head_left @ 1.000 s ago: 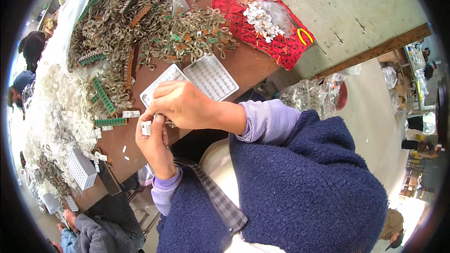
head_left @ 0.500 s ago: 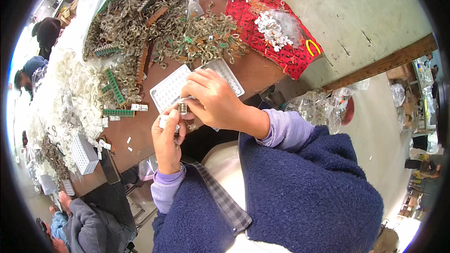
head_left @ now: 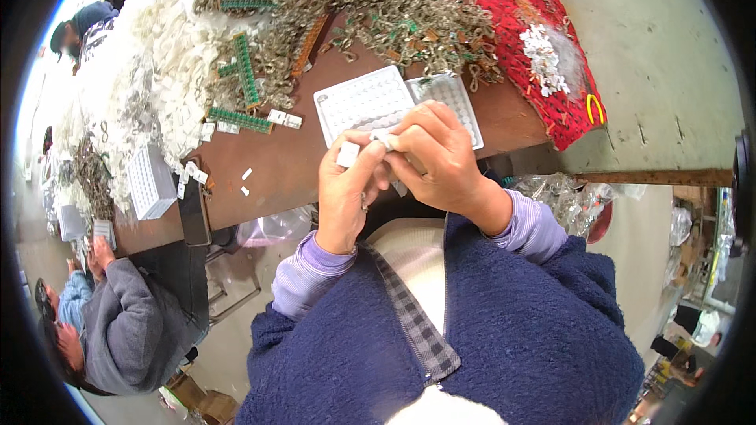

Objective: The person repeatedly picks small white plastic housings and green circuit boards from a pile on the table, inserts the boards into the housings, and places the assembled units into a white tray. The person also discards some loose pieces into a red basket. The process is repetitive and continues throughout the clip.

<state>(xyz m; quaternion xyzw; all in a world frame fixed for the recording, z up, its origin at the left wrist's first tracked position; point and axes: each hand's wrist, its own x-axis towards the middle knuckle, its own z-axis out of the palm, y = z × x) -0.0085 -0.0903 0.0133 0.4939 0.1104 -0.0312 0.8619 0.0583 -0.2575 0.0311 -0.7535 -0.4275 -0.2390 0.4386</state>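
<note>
Both hands have drawn closer since the earlier frame, fingertips now meeting. Bare right hand (head_left: 437,151) pinches a small, pale, partly hidden piece (head_left: 381,137) between thumb and fingers; the bare left hand's (head_left: 345,187) thumb presses beside it, while that hand's fingers also hold a small white rectangular plastic block (head_left: 347,154). They hang before two white plastic trays with rows of cavities (head_left: 364,98), set on a brown tabletop (head_left: 277,159).
</note>
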